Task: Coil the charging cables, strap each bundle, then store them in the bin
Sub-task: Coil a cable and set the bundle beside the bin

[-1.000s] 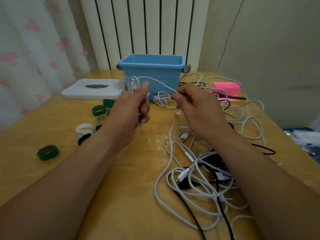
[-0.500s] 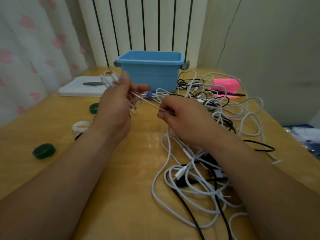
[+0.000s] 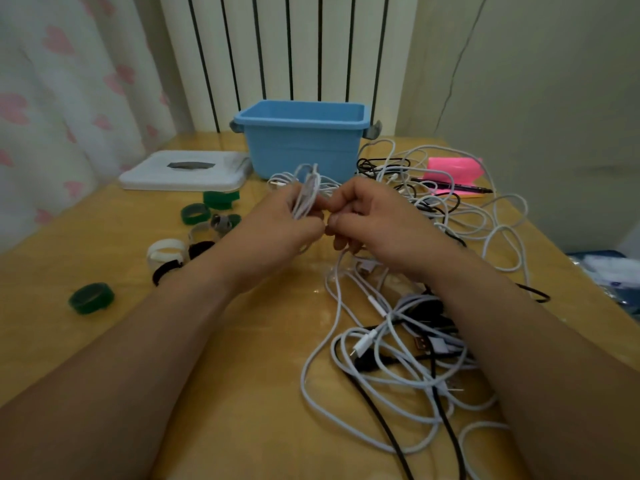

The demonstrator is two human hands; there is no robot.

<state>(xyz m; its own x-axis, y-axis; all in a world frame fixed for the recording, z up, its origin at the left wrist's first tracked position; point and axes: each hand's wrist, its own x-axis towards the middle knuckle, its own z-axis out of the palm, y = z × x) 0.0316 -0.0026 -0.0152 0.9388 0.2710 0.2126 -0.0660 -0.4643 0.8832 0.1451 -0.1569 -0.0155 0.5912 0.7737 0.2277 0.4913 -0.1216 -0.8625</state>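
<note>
- Left hand [image 3: 277, 226] grips white cable coil [image 3: 306, 195], just in front of blue bin [image 3: 301, 140].
- Right hand [image 3: 377, 220] pinches the cable's free run beside it.
- Risk: tail snags in cable tangle [image 3: 408, 344] nearer than bin, loops slip loose.
- Straps [image 3: 194, 213] lie left of bin, unused.

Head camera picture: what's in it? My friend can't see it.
The left hand grips white cable loops while the right hand pinches the strand, over a wooden table. Behind stands a blue bin; tangled cables lie right, straps left.
</note>
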